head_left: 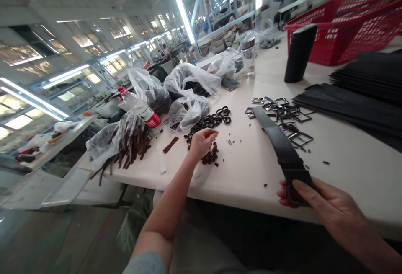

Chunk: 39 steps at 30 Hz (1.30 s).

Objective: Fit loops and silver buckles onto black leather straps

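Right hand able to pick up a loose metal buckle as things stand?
Probably not: the right hand is taken up gripping a black strap, though the metal buckles beyond lie largely exposed.

On the far part of the tabletop, I see one clear jar with a metallic lid. To the right of it, a black cylinder stands in front of a red basket. At my left side, a plastic bottle with red cap is just beside many brown strips. Farther away, I see windows and bright light tubes.
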Each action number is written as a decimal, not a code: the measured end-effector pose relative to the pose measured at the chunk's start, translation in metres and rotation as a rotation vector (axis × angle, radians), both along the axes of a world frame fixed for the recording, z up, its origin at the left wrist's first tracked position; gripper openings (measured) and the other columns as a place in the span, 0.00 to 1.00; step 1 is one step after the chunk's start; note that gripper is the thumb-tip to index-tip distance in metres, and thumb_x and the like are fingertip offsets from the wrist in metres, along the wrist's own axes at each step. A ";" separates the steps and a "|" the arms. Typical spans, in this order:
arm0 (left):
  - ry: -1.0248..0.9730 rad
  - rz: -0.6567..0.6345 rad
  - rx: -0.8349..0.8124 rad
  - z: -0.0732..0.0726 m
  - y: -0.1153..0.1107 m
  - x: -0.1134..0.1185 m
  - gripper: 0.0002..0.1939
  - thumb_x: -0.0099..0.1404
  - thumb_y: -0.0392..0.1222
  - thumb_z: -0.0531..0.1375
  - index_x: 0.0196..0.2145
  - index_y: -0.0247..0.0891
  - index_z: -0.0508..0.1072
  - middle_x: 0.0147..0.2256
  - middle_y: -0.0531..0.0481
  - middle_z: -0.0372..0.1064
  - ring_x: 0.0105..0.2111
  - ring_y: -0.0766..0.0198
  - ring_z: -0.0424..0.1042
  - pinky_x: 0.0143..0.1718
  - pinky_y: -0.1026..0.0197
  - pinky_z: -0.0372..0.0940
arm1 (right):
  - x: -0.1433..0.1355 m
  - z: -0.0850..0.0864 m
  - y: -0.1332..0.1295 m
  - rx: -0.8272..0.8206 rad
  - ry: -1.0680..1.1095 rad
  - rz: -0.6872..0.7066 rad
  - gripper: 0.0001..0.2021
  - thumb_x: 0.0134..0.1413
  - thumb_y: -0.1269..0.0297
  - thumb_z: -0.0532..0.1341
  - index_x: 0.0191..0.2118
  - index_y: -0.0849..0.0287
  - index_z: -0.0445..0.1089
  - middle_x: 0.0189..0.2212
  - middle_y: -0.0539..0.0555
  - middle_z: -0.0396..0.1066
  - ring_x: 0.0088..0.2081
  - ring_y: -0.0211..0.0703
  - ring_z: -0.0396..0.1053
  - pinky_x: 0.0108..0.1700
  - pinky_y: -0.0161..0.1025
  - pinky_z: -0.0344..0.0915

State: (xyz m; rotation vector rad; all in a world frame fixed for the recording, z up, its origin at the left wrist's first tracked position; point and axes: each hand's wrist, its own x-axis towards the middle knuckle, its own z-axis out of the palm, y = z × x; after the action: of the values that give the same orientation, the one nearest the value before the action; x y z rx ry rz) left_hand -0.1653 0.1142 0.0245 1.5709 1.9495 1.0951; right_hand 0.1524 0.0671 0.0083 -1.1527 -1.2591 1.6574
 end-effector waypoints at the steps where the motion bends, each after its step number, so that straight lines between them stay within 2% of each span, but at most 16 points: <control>1: 0.037 -0.004 -0.013 0.000 0.014 0.002 0.09 0.63 0.42 0.62 0.37 0.36 0.81 0.28 0.51 0.75 0.27 0.67 0.70 0.33 0.65 0.64 | 0.000 0.000 0.000 0.006 0.002 0.008 0.21 0.43 0.38 0.69 0.30 0.53 0.80 0.26 0.58 0.80 0.26 0.57 0.78 0.33 0.48 0.81; 4: 0.144 0.004 -0.043 -0.001 0.053 0.013 0.07 0.62 0.39 0.63 0.37 0.38 0.82 0.31 0.49 0.77 0.31 0.65 0.71 0.39 0.63 0.64 | 0.000 0.000 -0.002 0.025 0.005 0.029 0.22 0.46 0.38 0.68 0.32 0.54 0.80 0.26 0.58 0.80 0.26 0.56 0.79 0.33 0.47 0.81; 7: 0.236 0.037 -0.087 -0.004 0.081 0.026 0.08 0.62 0.44 0.65 0.36 0.39 0.82 0.32 0.46 0.78 0.35 0.60 0.73 0.42 0.60 0.64 | 0.001 0.001 -0.002 0.042 0.022 0.037 0.22 0.46 0.38 0.68 0.31 0.54 0.79 0.25 0.58 0.79 0.26 0.55 0.79 0.32 0.46 0.80; 10: 0.292 0.071 -0.126 -0.008 0.095 0.033 0.06 0.58 0.43 0.68 0.33 0.39 0.81 0.35 0.43 0.79 0.40 0.55 0.74 0.45 0.57 0.64 | 0.000 -0.001 -0.002 0.049 0.027 0.055 0.22 0.48 0.38 0.67 0.32 0.55 0.78 0.27 0.58 0.80 0.27 0.54 0.79 0.32 0.46 0.80; 13: 0.288 0.082 -0.142 -0.011 0.098 0.033 0.02 0.58 0.38 0.68 0.32 0.39 0.81 0.36 0.43 0.79 0.40 0.55 0.75 0.45 0.57 0.64 | 0.000 -0.004 -0.002 0.058 0.037 0.066 0.24 0.48 0.38 0.67 0.33 0.58 0.77 0.27 0.58 0.79 0.27 0.52 0.79 0.32 0.46 0.80; 16: 0.211 0.053 -0.164 -0.013 0.089 0.031 0.05 0.61 0.38 0.65 0.34 0.37 0.82 0.31 0.46 0.78 0.31 0.61 0.75 0.36 0.61 0.66 | 0.000 -0.006 -0.001 0.072 0.037 0.091 0.27 0.49 0.36 0.66 0.34 0.60 0.76 0.26 0.57 0.79 0.26 0.49 0.78 0.30 0.44 0.79; 18: 0.141 0.018 -0.181 -0.012 0.077 0.032 0.08 0.64 0.41 0.63 0.36 0.36 0.82 0.27 0.49 0.77 0.23 0.66 0.73 0.29 0.64 0.65 | 0.000 -0.007 0.000 0.083 0.031 0.126 0.26 0.51 0.37 0.65 0.34 0.60 0.76 0.26 0.56 0.79 0.25 0.47 0.77 0.29 0.42 0.77; 20: 0.086 -0.014 -0.181 -0.012 0.060 0.035 0.12 0.67 0.44 0.60 0.36 0.35 0.82 0.26 0.50 0.76 0.20 0.68 0.71 0.26 0.65 0.64 | 0.000 -0.007 0.000 0.092 0.037 0.159 0.25 0.52 0.38 0.65 0.33 0.61 0.76 0.25 0.56 0.78 0.25 0.45 0.76 0.28 0.40 0.76; 23: 0.059 -0.033 -0.140 -0.010 0.034 0.040 0.14 0.68 0.45 0.59 0.36 0.36 0.82 0.27 0.49 0.77 0.22 0.68 0.73 0.27 0.66 0.66 | 0.000 -0.006 0.000 0.071 0.044 0.181 0.24 0.52 0.39 0.66 0.32 0.61 0.75 0.25 0.55 0.78 0.25 0.43 0.76 0.27 0.37 0.74; 28: 0.139 -0.036 -0.002 -0.013 0.006 0.044 0.07 0.61 0.42 0.65 0.36 0.41 0.82 0.29 0.51 0.78 0.31 0.64 0.77 0.35 0.65 0.67 | -0.003 -0.002 0.000 0.013 0.016 0.165 0.26 0.47 0.38 0.68 0.28 0.61 0.74 0.23 0.55 0.77 0.23 0.40 0.74 0.27 0.35 0.73; 30: 0.125 -0.052 0.049 -0.015 0.001 0.048 0.06 0.61 0.42 0.64 0.36 0.41 0.81 0.28 0.52 0.77 0.29 0.65 0.76 0.33 0.65 0.67 | -0.004 -0.001 0.000 0.001 0.017 0.162 0.26 0.46 0.37 0.68 0.28 0.61 0.74 0.23 0.54 0.77 0.22 0.40 0.73 0.26 0.35 0.72; 35: -0.083 -0.133 0.068 -0.015 -0.014 0.067 0.05 0.62 0.41 0.62 0.34 0.39 0.76 0.27 0.54 0.74 0.25 0.67 0.76 0.28 0.66 0.68 | -0.004 -0.003 0.001 -0.016 0.034 0.147 0.27 0.45 0.36 0.68 0.30 0.61 0.74 0.23 0.54 0.77 0.22 0.40 0.73 0.26 0.36 0.73; 39: 0.137 -0.179 0.058 -0.008 -0.029 0.080 0.02 0.61 0.37 0.62 0.32 0.40 0.76 0.26 0.55 0.73 0.25 0.68 0.73 0.30 0.66 0.66 | -0.005 -0.005 0.000 -0.002 0.054 0.134 0.28 0.45 0.36 0.68 0.30 0.61 0.74 0.24 0.53 0.77 0.22 0.38 0.73 0.26 0.34 0.73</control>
State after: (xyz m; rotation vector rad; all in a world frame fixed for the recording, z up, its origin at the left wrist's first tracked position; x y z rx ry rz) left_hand -0.0850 0.0855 0.0167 1.8557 1.8333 1.0030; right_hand 0.1472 0.0674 0.0032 -1.0366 -1.3260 1.7758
